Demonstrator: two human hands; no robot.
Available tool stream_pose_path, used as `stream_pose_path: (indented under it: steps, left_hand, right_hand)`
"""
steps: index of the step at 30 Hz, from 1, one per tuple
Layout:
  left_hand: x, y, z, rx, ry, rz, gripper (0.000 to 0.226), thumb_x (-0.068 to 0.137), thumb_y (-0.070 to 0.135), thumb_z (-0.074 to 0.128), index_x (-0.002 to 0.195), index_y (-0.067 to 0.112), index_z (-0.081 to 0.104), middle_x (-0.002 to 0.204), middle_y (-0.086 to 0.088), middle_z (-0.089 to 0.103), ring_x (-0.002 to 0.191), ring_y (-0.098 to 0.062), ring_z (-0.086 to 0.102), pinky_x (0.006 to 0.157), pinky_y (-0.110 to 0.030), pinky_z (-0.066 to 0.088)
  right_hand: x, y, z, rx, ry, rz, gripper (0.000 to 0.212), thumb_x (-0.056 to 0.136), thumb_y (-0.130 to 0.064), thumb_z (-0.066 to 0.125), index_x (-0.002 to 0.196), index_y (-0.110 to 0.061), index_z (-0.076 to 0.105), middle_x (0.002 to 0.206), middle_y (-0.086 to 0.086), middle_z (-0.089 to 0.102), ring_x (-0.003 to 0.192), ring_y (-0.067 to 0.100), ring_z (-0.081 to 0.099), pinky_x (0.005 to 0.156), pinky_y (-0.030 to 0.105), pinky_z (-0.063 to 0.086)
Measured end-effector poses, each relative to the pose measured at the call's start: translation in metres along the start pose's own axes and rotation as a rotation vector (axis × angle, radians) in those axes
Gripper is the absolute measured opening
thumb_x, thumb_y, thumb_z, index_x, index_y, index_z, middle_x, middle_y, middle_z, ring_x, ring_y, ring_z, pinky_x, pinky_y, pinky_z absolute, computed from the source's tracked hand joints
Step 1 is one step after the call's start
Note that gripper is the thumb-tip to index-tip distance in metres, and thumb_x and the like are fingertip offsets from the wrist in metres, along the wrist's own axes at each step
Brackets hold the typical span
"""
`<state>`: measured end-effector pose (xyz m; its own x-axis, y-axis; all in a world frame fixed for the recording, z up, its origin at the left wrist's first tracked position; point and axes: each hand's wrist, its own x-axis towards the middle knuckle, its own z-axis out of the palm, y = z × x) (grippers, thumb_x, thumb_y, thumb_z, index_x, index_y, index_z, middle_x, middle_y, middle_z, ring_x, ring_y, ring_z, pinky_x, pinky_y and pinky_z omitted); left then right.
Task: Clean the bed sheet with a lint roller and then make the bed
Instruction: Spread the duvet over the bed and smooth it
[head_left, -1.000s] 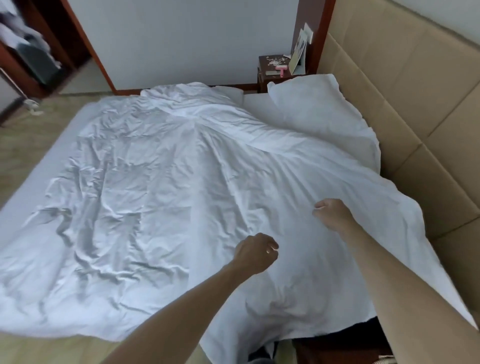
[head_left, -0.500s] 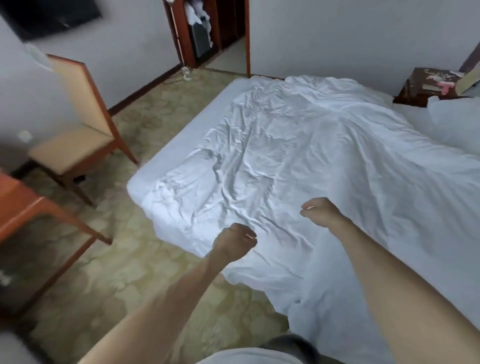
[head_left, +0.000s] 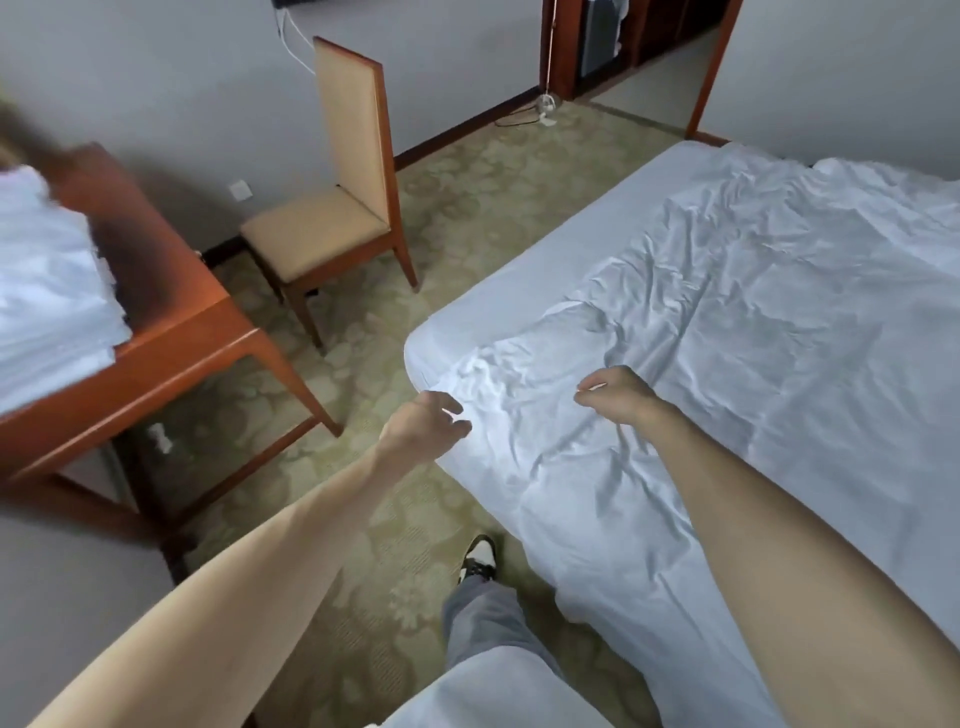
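A wrinkled white bed sheet (head_left: 727, 332) lies spread over the mattress (head_left: 519, 270), whose near left corner shows bare. My left hand (head_left: 423, 427) hovers at that corner beside the sheet's edge, fingers loosely spread and holding nothing. My right hand (head_left: 618, 397) is just above the sheet near its crumpled corner, fingers curled under with nothing visible in them. No lint roller is in view.
A wooden chair (head_left: 332, 218) with a tan seat stands on the patterned carpet (head_left: 395, 519) left of the bed. A wooden table (head_left: 171, 322) at left carries folded white linen (head_left: 47, 291). My leg and shoe (head_left: 478, 561) are beside the bed.
The view has swung left from the headboard end to the foot corner of the bed. Both hands moved with it, and my left hand has loosened from a fist.
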<state>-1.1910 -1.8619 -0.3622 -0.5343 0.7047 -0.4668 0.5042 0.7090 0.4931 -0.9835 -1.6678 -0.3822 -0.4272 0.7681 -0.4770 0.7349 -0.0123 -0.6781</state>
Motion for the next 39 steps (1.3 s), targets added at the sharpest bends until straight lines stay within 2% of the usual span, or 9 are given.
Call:
stream_pose_path:
  steps: [4,8,13,20,24,28,30,33,39]
  left_hand:
    - [0.083,0.018,-0.055,0.023,-0.012,-0.012,0.043,0.090,0.044,0.064,0.131,0.032,0.058,0.122,0.012,0.066,0.089,-0.011,0.067,0.089,-0.037,0.057]
    - [0.157,0.054,-0.111,0.053,0.002,0.058,0.050,0.092,0.044,0.066,0.138,0.028,0.055,0.133,0.007,0.061,0.108,-0.015,0.063,0.096,-0.036,0.053]
    - [0.237,0.099,-0.148,0.047,-0.018,0.144,0.050,0.091,0.046,0.066,0.137,0.029,0.055,0.137,0.006,0.060,0.100,-0.012,0.061,0.091,-0.030,0.053]
    - [0.328,0.150,-0.151,0.128,-0.148,0.263,0.046,0.093,0.045,0.067,0.135,0.029,0.058,0.136,0.003,0.060,0.120,-0.018,0.058,0.104,-0.037,0.049]
    - [0.379,0.169,-0.144,0.168,-0.254,0.354,0.042,0.095,0.041,0.067,0.133,0.026,0.059,0.133,0.002,0.060,0.121,-0.018,0.058,0.102,-0.032,0.047]
    - [0.436,0.179,-0.133,0.286,-0.395,0.476,0.038,0.092,0.042,0.068,0.127,0.029,0.061,0.129,0.004,0.062,0.122,-0.018,0.058,0.104,-0.035,0.047]
    - [0.461,0.180,-0.128,0.357,-0.484,0.562,0.039,0.091,0.043,0.070,0.127,0.029,0.062,0.128,0.004,0.062,0.113,-0.019,0.064,0.100,-0.036,0.050]
    - [0.483,0.175,-0.126,0.455,-0.630,0.645,0.044,0.090,0.044,0.069,0.130,0.030,0.061,0.128,0.006,0.061,0.100,-0.016,0.067,0.092,-0.035,0.055]
    - [0.498,0.163,-0.121,0.758,-0.807,0.944,0.048,0.096,0.041,0.062,0.140,0.025,0.055,0.139,0.003,0.057,0.121,-0.015,0.058,0.096,-0.033,0.051]
  right_hand:
    - [0.081,-0.046,-0.001,0.056,-0.005,0.027,0.024,0.088,-0.026,0.071,0.111,-0.019,0.070,0.098,0.001,0.067,0.091,0.020,0.062,0.070,0.025,0.045]
    - [0.141,-0.096,-0.027,0.108,0.027,0.028,0.016,0.089,-0.022,0.072,0.104,-0.018,0.069,0.094,0.001,0.065,0.089,0.020,0.060,0.066,0.023,0.042]
    - [0.196,-0.135,-0.062,0.151,0.075,0.026,0.022,0.087,-0.027,0.073,0.108,-0.021,0.071,0.101,0.000,0.068,0.093,0.020,0.063,0.075,0.028,0.044]
    - [0.237,-0.132,-0.095,0.212,0.207,0.154,0.019,0.088,-0.021,0.073,0.106,-0.016,0.071,0.090,0.001,0.067,0.075,0.015,0.061,0.062,0.022,0.043]
    - [0.251,-0.119,-0.092,0.262,0.277,0.259,0.022,0.087,-0.019,0.076,0.107,-0.013,0.073,0.090,0.002,0.066,0.086,0.019,0.062,0.065,0.020,0.043]
    - [0.256,-0.102,-0.067,0.384,0.407,0.416,0.027,0.085,-0.016,0.079,0.109,-0.006,0.073,0.072,0.000,0.061,0.065,0.013,0.055,0.057,0.022,0.039]
    - [0.254,-0.094,-0.043,0.412,0.477,0.505,0.027,0.086,-0.017,0.078,0.111,-0.009,0.072,0.080,0.004,0.066,0.065,0.011,0.055,0.060,0.021,0.043]
    - [0.238,-0.096,0.001,0.466,0.556,0.660,0.030,0.087,-0.022,0.077,0.114,-0.011,0.071,0.107,0.009,0.071,0.087,0.019,0.064,0.082,0.029,0.050]
    - [0.187,-0.124,0.104,0.636,0.625,0.890,0.026,0.087,-0.032,0.075,0.111,-0.024,0.071,0.115,0.003,0.071,0.104,0.021,0.067,0.094,0.030,0.050]
